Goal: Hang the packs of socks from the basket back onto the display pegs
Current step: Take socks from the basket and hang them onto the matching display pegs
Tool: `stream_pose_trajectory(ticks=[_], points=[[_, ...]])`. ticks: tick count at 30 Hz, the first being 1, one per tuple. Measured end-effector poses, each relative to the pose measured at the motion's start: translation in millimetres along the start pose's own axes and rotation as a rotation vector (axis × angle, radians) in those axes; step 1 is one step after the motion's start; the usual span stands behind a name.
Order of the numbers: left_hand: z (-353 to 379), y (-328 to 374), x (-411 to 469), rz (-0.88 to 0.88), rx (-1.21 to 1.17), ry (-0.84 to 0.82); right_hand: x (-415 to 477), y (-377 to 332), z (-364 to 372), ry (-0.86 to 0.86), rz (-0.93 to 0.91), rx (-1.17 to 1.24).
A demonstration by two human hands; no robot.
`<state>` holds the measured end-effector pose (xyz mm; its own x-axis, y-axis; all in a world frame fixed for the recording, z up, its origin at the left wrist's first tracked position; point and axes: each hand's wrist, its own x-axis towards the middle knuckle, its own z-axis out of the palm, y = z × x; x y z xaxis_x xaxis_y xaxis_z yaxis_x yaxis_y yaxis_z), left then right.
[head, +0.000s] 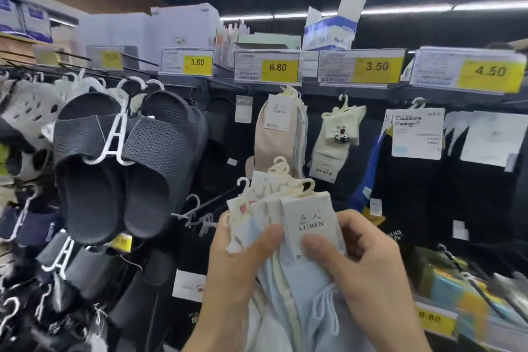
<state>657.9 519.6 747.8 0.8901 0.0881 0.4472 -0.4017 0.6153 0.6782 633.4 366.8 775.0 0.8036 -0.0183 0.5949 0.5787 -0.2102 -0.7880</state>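
While dark slippers (160,157) hang at left, I note the fanned sock packs (288,294) held low before the pegged beige socks (274,137), left hand (234,266) gripping them, thumb across, right hand (371,266) pinching the front card (311,220); hands together.

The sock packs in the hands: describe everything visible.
The sock packs form a fanned bundle of pale pairs, light blue, cream and white, seemingly soft knit. White card sleeves wrap their tops; the front one reads LUREN. Cream and white plastic hooks stick up above. The left hand grips the bundle's left side; the right hand pinches the front pack, thumb on its card. Held upright, on no peg.
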Motion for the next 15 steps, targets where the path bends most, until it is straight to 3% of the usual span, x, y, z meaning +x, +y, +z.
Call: stream_pose_trajectory(ticks=[9,15], points=[[-12.5,-20.2,23.5,-0.289,-0.084,-0.341,-15.5,18.2,0.3,0.238,0.093,0.083],[42.7,-86.6,-64.4,-0.381,-0.043,-0.435,-120.6,9.5,-75.7,0.498,0.186,-0.037]])
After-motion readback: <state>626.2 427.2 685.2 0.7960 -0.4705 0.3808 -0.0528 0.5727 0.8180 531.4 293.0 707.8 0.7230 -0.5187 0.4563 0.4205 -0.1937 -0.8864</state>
